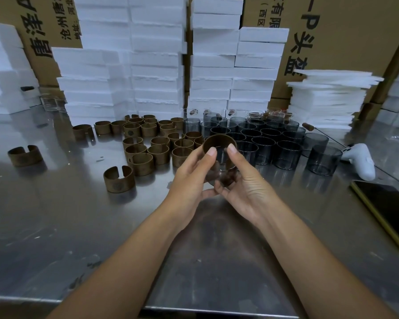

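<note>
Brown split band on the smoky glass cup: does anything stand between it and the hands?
Nothing visible does. The left hand and right hand hold the brown split band around the smoky glass cup directly, thumbs on its top rim.

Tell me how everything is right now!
left hand: holds the brown sleeve.
right hand: holds it too.
brown sleeve: fitted round the glass, off the table.
glass: upright, empty.
loose sleeves: standing, empty.
grey glasses: upright, empty, packed together.
phone: flat, screen dark.
foam slabs: stacked.
</note>
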{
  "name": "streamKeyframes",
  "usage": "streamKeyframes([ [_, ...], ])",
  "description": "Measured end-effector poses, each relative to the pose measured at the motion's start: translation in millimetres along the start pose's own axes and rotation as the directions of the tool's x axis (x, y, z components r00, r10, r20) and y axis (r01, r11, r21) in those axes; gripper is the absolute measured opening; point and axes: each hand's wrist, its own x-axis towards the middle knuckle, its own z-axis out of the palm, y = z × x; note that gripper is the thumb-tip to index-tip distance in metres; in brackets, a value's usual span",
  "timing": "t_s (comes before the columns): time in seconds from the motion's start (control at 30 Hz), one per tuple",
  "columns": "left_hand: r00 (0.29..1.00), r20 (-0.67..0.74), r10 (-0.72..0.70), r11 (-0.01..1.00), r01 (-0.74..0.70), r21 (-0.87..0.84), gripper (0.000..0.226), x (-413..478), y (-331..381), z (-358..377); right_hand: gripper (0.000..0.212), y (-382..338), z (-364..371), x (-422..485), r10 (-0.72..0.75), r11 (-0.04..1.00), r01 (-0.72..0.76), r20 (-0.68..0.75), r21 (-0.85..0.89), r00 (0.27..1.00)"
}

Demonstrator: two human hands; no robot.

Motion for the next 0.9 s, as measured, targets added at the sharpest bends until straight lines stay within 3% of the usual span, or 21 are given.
streamKeyframes([
  [0.3, 0.998, -0.062, -0.031, 0.998, 0.028, -0.051, 0.072, 0.5, 0.2, -1.6, 0.025, -0.1, -2.0, 2.0, -0.010, 0.999, 0.009, 0.006, 0.046, 1.000],
  [0.47, 0.999, -0.014, 0.031, 0.999, -0.031, -0.018, 0.053, 1.6, -1.2, -4.3, 0.013, 0.6, -2.7, 2.6, -0.023, 0.999, 0.021, 0.058, 0.040, 0.998],
  [0.57, 0.999, 0.011, 0.036, 0.999, -0.035, -0.007, 0.052, 2.3, -1.1, -4.7, 0.023, 1.2, -2.9, 3.3, -0.012, 0.998, 0.010, 0.044, 0.055, 0.999],
  [0.7, 1.000, 0.010, 0.006, 1.000, -0.006, -0.010, 0.052, 2.5, -0.8, -3.3, 0.062, 1.9, -1.2, 4.0, -0.008, 0.997, 0.006, 0.022, 0.071, 1.000],
  [0.9, 0.999, 0.038, -0.027, 0.999, 0.029, -0.037, 0.049, 3.6, -0.7, -1.7, 0.046, 1.6, -4.0, 5.4, 0.011, 0.998, -0.014, 0.043, 0.065, 0.999],
])
